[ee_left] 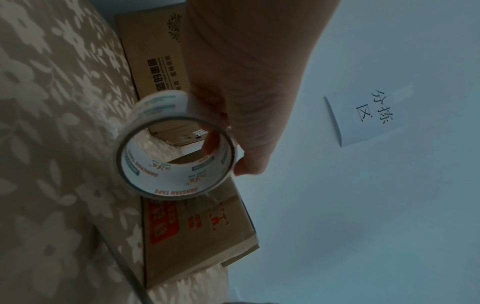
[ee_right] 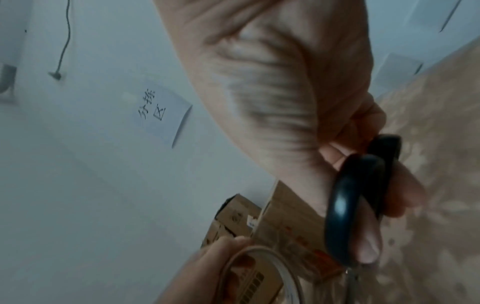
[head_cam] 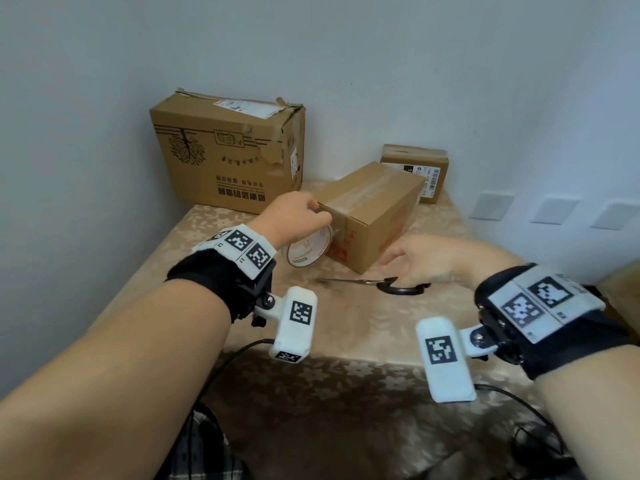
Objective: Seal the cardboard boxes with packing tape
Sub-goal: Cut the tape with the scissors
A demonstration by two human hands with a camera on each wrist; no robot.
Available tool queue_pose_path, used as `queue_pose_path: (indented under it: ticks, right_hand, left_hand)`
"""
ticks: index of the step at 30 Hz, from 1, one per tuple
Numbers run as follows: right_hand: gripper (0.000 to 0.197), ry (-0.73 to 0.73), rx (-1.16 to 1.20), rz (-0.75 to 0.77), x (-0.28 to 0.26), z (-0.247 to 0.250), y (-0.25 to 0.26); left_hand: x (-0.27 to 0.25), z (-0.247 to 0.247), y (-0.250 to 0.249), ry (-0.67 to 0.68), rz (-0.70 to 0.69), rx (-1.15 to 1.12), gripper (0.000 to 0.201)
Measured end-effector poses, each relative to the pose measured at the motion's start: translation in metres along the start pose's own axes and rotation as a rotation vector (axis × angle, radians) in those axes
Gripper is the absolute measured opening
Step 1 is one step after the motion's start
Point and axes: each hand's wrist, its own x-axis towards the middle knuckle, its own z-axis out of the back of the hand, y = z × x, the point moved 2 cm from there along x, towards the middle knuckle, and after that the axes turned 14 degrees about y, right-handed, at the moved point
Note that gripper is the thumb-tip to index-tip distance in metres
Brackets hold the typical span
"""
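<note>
Now, from the head view, your left hand grips the tape roll against the near end of the middle box, with the scissors at its 6 o'clock. Left wrist view: fingers curl through the roll's core. Right wrist view: your right hand curls round the scissors' black handles

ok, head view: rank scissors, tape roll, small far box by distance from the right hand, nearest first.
1. Scissors: under the right hand, fingers at the handles.
2. Tape roll: to its left, at the middle box's end.
3. Small box: back by the wall.
</note>
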Motion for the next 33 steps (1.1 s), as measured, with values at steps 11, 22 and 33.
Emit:
queue_pose_path:
  ticks: [11,22,33]
  right_hand:
    - [0.051,0.13,0.605,0.082,-0.026,-0.016,-0.022]
    - [0.012,0.313,0.643,-0.109,0.013,-0.046,-0.002]
    - [0.015,-0.03,0.616,0.202,-0.007,-0.019,-0.01]
  left_hand:
    - [0.004,-0.009,0.005,-0.011,0.083,-0.107,0.03]
    - [0.012,-0.02,0.011,0.066,0.118,-0.259,0.025]
    - [0.009,-0.024,0.018,0.046,0.149,-0.576,0.02]
